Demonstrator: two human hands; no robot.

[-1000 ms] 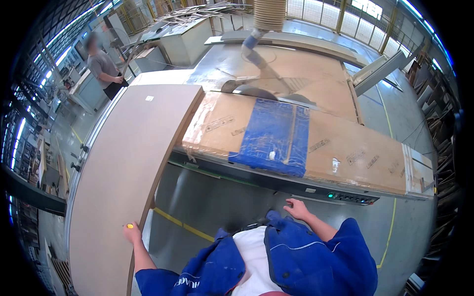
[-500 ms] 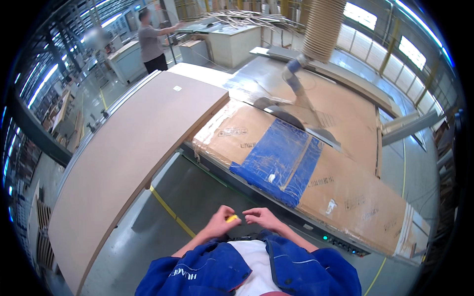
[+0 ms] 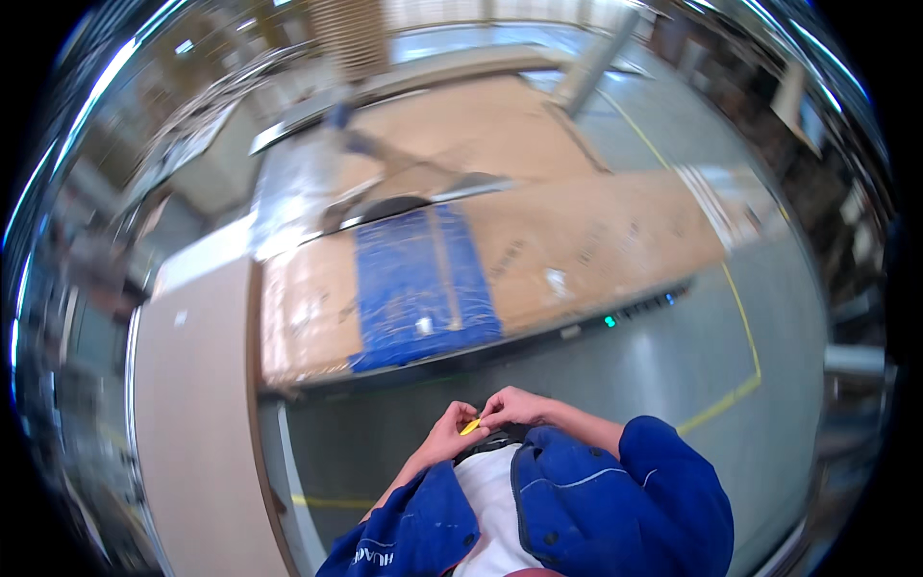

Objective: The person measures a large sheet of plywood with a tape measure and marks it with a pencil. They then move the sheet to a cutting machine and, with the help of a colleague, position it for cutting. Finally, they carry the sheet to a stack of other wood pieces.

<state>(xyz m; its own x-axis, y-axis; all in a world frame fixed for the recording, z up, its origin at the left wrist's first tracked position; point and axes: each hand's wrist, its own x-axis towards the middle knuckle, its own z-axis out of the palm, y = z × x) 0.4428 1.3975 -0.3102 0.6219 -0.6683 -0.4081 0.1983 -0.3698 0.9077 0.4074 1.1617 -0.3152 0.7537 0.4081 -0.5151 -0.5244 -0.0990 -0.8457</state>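
In front of my waist, my left hand (image 3: 448, 435) is closed around a small yellow object (image 3: 470, 426), whose kind I cannot make out. My right hand (image 3: 511, 406) meets it from the other side, fingertips pinched together at the yellow object's upper end. Both hands are over the floor, short of a saw table's near edge. Brown cardboard (image 3: 586, 236) covers that table, with a strip of blue plastic film (image 3: 413, 288) across it. A dark rounded blade guard (image 3: 389, 208) stands behind the film.
A large beige board (image 3: 192, 413) lies at the left, against the table. Lit buttons (image 3: 611, 321) sit on the table's front edge. A ribbed duct (image 3: 348, 38) hangs at the back. Yellow lines (image 3: 740, 317) mark the floor. A blurred person (image 3: 101, 269) stands at the far left.
My view has swung to the right, so the table and board appear further left. My right hand has closed the gap to my left and now touches the yellow object.
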